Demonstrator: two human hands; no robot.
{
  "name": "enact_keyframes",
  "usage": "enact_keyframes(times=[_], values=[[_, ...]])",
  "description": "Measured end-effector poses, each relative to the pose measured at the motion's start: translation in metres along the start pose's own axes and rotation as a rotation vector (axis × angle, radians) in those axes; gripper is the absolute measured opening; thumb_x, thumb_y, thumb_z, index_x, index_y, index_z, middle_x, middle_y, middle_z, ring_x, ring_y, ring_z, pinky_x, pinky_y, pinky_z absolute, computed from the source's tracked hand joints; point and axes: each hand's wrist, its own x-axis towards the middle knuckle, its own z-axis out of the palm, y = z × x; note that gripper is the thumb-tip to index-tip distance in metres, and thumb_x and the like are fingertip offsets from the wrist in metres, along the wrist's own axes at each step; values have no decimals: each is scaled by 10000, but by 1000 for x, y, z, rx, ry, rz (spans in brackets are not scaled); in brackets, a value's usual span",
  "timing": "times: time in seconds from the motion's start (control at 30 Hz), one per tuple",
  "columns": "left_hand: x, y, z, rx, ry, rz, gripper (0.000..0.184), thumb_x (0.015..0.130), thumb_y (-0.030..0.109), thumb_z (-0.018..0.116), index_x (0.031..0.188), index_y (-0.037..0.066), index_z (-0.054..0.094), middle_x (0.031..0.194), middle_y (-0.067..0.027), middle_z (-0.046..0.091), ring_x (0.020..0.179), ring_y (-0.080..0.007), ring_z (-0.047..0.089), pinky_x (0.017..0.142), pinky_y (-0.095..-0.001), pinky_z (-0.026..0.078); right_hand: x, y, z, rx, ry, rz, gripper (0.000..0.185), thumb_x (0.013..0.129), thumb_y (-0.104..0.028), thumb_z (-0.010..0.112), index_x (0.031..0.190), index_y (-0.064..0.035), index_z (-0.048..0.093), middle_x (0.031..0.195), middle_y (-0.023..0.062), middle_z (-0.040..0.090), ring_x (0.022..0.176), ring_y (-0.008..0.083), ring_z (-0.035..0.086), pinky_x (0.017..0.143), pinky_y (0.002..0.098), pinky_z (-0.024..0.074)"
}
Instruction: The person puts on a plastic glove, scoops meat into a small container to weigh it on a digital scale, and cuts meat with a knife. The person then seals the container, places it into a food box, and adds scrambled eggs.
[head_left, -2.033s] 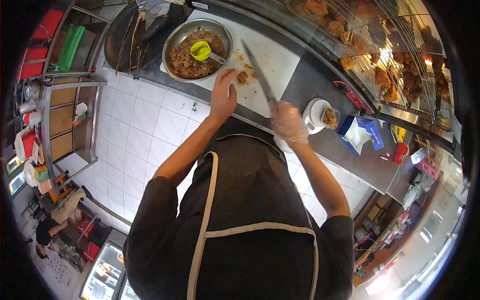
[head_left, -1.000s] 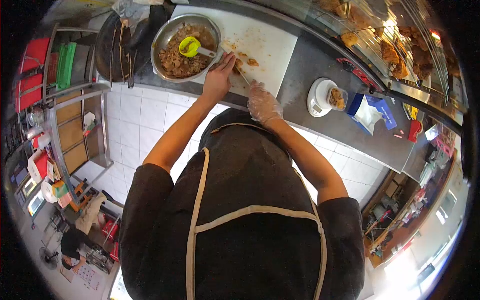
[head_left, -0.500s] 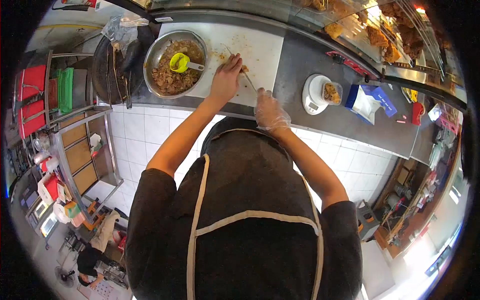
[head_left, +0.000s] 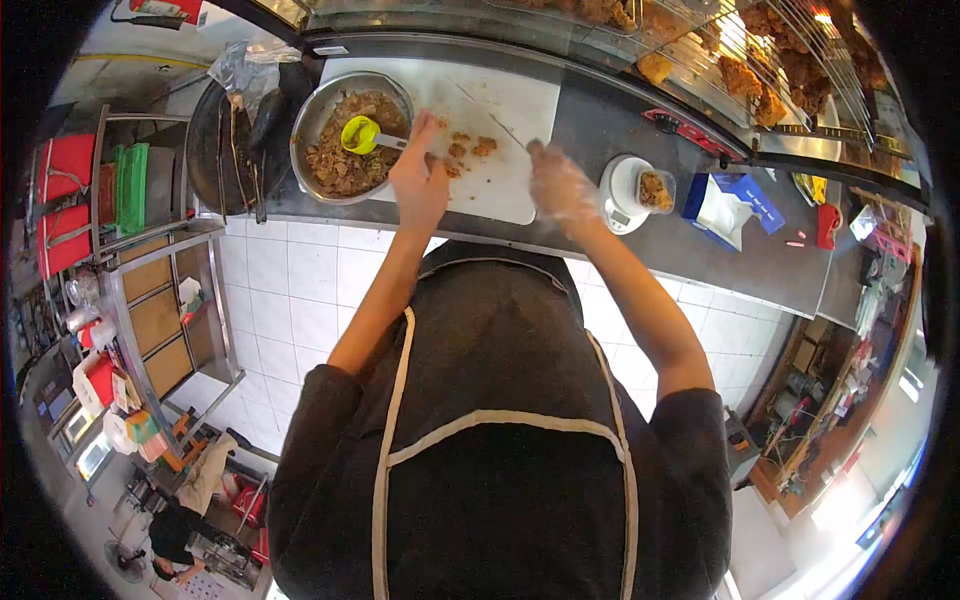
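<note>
A white cutting board lies on the counter with browned chopped meat pieces near its middle. My right hand, in a clear plastic glove, grips the handle of a knife at the board's right edge. The blade slants up and left over the board, beyond the pieces. My left hand is raised at the pieces' left side, fingers stretched and thumb apart; I cannot tell whether it touches them. Left of it stands a metal bowl of chopped meat, with a yellow scoop resting in it.
A white scale holding a clear tub of food stands right of the board. Beyond it lies a blue-and-white packet. A glass display case of fried food borders the counter's far side. A dark round pan sits at left.
My right hand has moved right with the knife, away from the pieces. My left hand has come off the blade and moved left and down, uncovering the chopped pieces.
</note>
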Motion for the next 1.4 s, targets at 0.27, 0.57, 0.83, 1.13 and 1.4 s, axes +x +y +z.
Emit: enact_keyframes(times=[0.27, 0.57, 0.83, 1.13, 1.4], values=[[-77, -15, -76, 98, 67, -271, 415, 829, -108, 402, 1163, -4, 626, 1209, -137, 630, 1122, -194, 579, 895, -273, 443, 21, -47, 7, -370, 413, -125, 317, 890, -95, 440, 1186, -27, 532, 1159, 217, 543, 1009, 311, 611, 774, 396, 546], [-114, -29, -75, -80, 126, -402, 361, 891, -90, 391, 1157, -11, 622, 1238, -128, 612, 1154, -189, 563, 926, -303, 455, 45, -82, 80, -141, 479, -414, 238, 845, -112, 490, 1019, 5, 602, 986, 180, 608, 890, 313, 611, 782, 440, 487], [-88, -26, -61, -70, -1, -368, 333, 903, -78, 421, 1169, -20, 613, 1209, -123, 625, 1096, -180, 593, 942, -290, 453, 33, -59, 75, 64, 550, -409, 263, 855, -134, 525, 1075, -40, 636, 1139, 185, 620, 975, 322, 624, 848, 411, 498], [-76, -19, -31, -78, -112, -338, 313, 899, -69, 455, 1158, -5, 619, 1150, -103, 644, 1082, -185, 602, 922, -291, 455, -85, 122, -49, 913, 671, 191, 218, 862, -180, 660, 1016, -28, 689, 912, 122, 698, 795, 207, 658, 748, 311, 520], [-63, 12, 59, -170, -451, -262, 290, 882, -46, 501, 1140, 8, 620, 1094, -123, 664, 1034, -204, 635, 879, -300, 486, -86, 186, -54, 382, 573, 225, 295, 770, -114, 676, 1059, -55, 672, 983, 204, 669, 920, 354, 645, 841, 386, 504]])
